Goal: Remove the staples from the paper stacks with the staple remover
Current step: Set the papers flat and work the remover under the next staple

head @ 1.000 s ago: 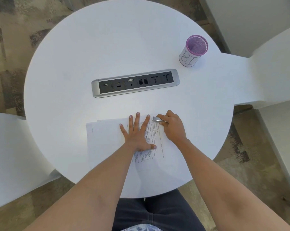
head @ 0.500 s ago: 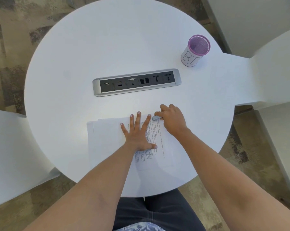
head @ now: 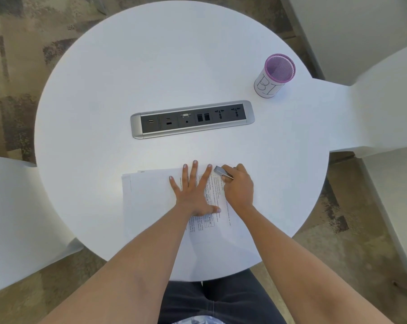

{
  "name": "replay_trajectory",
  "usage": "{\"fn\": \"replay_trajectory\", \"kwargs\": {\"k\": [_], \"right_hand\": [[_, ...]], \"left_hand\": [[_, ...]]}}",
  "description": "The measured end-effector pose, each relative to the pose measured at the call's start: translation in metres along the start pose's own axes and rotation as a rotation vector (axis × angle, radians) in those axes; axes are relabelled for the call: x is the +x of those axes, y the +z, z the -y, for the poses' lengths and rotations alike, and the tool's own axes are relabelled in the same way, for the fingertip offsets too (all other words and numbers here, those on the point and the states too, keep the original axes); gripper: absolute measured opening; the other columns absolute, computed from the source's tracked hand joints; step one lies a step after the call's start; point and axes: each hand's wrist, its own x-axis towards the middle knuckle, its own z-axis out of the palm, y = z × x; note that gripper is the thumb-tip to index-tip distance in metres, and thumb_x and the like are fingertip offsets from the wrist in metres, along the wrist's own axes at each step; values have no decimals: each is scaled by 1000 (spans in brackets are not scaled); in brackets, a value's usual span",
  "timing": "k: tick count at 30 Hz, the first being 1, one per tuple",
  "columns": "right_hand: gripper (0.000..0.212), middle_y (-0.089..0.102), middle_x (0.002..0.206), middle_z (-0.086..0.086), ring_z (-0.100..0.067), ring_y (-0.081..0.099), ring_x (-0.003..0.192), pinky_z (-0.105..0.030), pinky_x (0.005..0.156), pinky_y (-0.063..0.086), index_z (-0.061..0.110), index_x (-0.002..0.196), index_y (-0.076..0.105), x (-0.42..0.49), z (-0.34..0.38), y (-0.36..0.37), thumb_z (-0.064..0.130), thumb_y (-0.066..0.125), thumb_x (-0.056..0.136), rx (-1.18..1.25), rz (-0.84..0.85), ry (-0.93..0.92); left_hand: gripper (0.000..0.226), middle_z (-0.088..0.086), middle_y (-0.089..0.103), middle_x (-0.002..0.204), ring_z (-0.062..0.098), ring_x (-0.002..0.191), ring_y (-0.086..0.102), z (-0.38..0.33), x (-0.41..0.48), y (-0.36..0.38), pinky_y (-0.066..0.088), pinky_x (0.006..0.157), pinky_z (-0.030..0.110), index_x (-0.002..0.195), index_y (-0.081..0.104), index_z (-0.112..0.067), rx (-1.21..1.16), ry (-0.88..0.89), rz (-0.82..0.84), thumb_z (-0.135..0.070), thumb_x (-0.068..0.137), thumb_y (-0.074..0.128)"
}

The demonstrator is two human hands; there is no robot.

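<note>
Metal staple remover [head: 222, 172] gripped over flat paper [head: 151, 195].

A round white table [head: 104, 101] has a silver-framed socket panel [head: 192, 119] set into its middle, with a row of dark ports and outlets along it. Near the far right edge an upright purple mesh cup [head: 274, 76] stands, wrapped in white paper lettered "BI". A left white seat [head: 17, 206] and a right white seat [head: 385, 101] flank the table's edges, over mottled carpet [head: 15, 54].
</note>
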Motion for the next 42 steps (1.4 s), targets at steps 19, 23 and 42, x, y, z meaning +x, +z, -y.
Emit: {"fn": "replay_trajectory", "kwargs": {"k": [19, 23, 42], "right_hand": [[30, 46, 84, 4, -13, 49, 74, -13, 56, 30, 22, 114, 69, -15, -14, 10, 6, 57, 92, 145, -75, 98], [34, 44, 81, 4, -18, 51, 74, -25, 56, 35, 24, 110, 71, -12, -14, 5, 2, 55, 90, 81, -62, 49], [31, 41, 75, 0, -24, 46, 69, -29, 61, 31, 23, 104, 73, 16, -14, -14, 1, 57, 90, -155, 14, -230]], "left_hand": [[137, -8, -63, 131, 21, 120, -58, 0, 2, 0, -28, 99, 67, 123, -50, -52, -8, -4, -3, -81, 57, 67], [137, -8, -64, 131, 22, 121, -58, 0, 2, 0, -28, 99, 67, 123, -50, -52, -10, -6, -3, -81, 57, 67], [136, -9, -66, 128, 21, 117, -61, 0, 1, -1, -32, 95, 65, 131, -45, -50, 1, -10, 14, -79, 59, 67]]}}
